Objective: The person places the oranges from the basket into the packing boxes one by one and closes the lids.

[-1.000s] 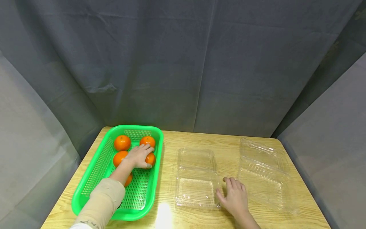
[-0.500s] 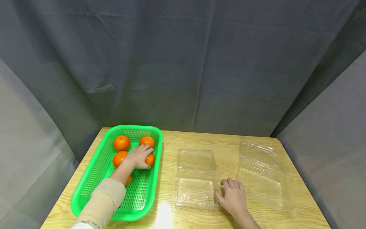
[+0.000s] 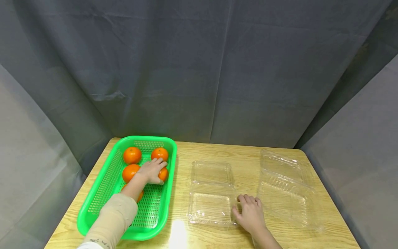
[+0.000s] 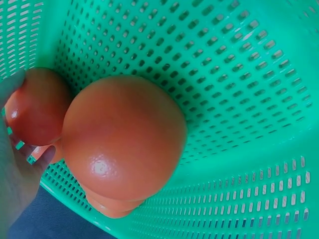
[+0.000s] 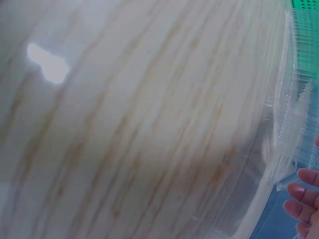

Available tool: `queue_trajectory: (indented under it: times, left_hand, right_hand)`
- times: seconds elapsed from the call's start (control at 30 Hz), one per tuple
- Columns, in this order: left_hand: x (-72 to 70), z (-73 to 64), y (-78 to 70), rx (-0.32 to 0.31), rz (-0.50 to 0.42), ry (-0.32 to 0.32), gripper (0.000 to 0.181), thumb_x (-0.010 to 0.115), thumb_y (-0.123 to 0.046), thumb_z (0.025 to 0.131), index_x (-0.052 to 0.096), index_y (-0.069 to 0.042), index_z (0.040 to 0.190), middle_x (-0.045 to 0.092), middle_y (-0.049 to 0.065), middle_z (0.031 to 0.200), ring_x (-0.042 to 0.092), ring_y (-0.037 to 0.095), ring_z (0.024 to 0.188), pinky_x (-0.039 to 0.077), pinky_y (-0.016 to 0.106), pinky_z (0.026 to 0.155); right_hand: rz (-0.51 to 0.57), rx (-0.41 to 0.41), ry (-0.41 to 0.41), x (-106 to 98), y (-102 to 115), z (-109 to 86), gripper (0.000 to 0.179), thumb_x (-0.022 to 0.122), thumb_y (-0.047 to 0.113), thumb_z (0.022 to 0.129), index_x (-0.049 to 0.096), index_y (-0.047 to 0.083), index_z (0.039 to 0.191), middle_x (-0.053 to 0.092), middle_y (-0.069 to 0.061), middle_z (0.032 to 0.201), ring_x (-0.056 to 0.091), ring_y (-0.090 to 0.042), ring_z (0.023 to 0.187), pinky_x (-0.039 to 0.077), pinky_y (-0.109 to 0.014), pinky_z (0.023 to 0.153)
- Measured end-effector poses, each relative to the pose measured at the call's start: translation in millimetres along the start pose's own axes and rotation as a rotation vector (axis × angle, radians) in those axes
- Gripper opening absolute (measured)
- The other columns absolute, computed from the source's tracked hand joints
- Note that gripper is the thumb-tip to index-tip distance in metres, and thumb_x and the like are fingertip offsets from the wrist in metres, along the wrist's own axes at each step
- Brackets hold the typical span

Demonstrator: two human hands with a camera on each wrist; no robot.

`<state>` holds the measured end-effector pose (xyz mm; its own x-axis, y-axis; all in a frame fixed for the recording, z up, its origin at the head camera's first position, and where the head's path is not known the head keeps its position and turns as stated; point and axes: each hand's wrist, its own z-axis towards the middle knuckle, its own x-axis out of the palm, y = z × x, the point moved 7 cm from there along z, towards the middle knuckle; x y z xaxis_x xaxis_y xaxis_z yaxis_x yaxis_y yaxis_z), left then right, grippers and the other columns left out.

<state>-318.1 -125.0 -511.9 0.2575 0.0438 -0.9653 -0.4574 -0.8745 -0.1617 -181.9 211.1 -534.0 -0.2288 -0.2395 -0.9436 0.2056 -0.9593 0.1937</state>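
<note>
Head view shows the left hand [image 3: 152, 172] inside the green basket [image 3: 149, 214], grasping one orange [image 3: 163, 174], its thumb on the near side. A second orange [image 3: 160, 153] lies just beyond these fingers, two side oranges [image 3: 132, 155] are left of them, and a near orange [image 3: 141, 196] is partly hidden under the left forearm [image 3: 116, 214]. All are round, shiny and of deep colour; the direction of the grasped one's stem I cannot tell. The right hand [image 3: 250, 214] is relaxed, fingers slightly bent, at the right edge of the clear box [image 3: 211, 204]; whether it touches, I cannot tell. This unfolded box lies between the hands, its long axis running away from the person. Another clear box [image 3: 284, 193] lies aslant on the tabletop [image 3: 245, 155], to the right of the right hand.
</note>
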Motion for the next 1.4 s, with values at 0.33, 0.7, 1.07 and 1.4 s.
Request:
queue_trajectory:
  times: [0.33, 0.7, 1.07, 1.4]
  left_hand:
    - [-0.2, 0.1, -0.3, 0.014, -0.016, -0.002, 0.077, 0.071, -0.034, 0.072, 0.039, -0.006, 0.136, 0.032, 0.016, 0.142, 0.028, 0.040, 0.130, 0.031, 0.053, 0.100]
    - [-7.6, 0.2, 3.1, 0.008, -0.035, -0.037, 0.080, 0.072, -0.033, 0.070, 0.038, -0.002, 0.136, 0.030, 0.022, 0.143, 0.026, 0.045, 0.130, 0.030, 0.054, 0.101]
    - [-18.8, -0.1, 5.6, -0.003, -0.019, -0.110, 0.080, 0.069, -0.035, 0.071, 0.038, 0.001, 0.135, 0.034, 0.025, 0.138, 0.027, 0.047, 0.128, 0.033, 0.056, 0.098]
    - [-35.2, -2.9, 5.7, -0.028, -0.004, -0.247, 0.074, 0.065, -0.041, 0.070, 0.043, -0.002, 0.129, 0.039, 0.022, 0.133, 0.034, 0.046, 0.121, 0.040, 0.056, 0.089]
  right_hand:
    - [-0.004, -0.008, -0.005, 1.4, -1.1, 0.0, 0.026, 0.064, 0.032, 0.078, 0.059, 0.009, 0.092, 0.060, -0.006, 0.091, 0.055, -0.027, 0.087, 0.036, -0.052, 0.087]
    - [0.002, -0.004, 0.004, 2.5, -1.7, 0.5, 0.026, 0.064, 0.031, 0.078, 0.059, 0.009, 0.092, 0.060, -0.006, 0.091, 0.055, -0.027, 0.087, 0.035, -0.052, 0.087]
    - [0.000, 0.001, 0.013, 1.0, -1.0, 1.3, 0.025, 0.064, 0.030, 0.079, 0.059, 0.009, 0.091, 0.060, -0.006, 0.090, 0.055, -0.026, 0.087, 0.035, -0.050, 0.086]
    - [0.013, -0.003, 0.013, 1.4, -1.3, 1.7, 0.025, 0.064, 0.030, 0.078, 0.059, 0.009, 0.091, 0.059, -0.006, 0.090, 0.055, -0.027, 0.088, 0.035, -0.051, 0.087]
